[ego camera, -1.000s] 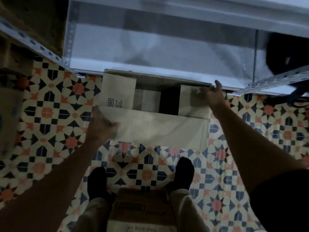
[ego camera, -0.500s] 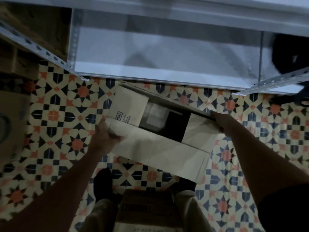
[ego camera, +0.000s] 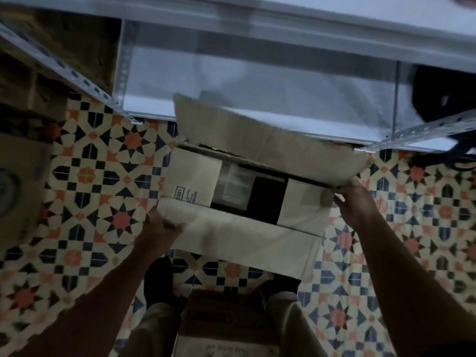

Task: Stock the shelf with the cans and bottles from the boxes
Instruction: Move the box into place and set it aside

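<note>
A brown cardboard box (ego camera: 239,235) sits on the patterned floor just in front of the white metal shelf (ego camera: 257,81). Its flaps stand open, and dark contents show dimly through the gap in the middle. My left hand (ego camera: 161,225) grips the box's near left corner. At the far right corner, my right hand (ego camera: 354,199) holds the edge under the raised far flap (ego camera: 270,148). No cans or bottles can be made out in the dim light.
A second cardboard box (ego camera: 226,328) lies between my feet at the bottom. Another box (ego camera: 20,186) sits at the left edge. Slotted shelf rails (ego camera: 64,70) run at the left and right. A dark object (ego camera: 443,99) sits on the right shelf.
The box has slid out from under the shelf toward me and turned slightly. Its far flap has swung up and open. Both hands stayed on the box corners.
</note>
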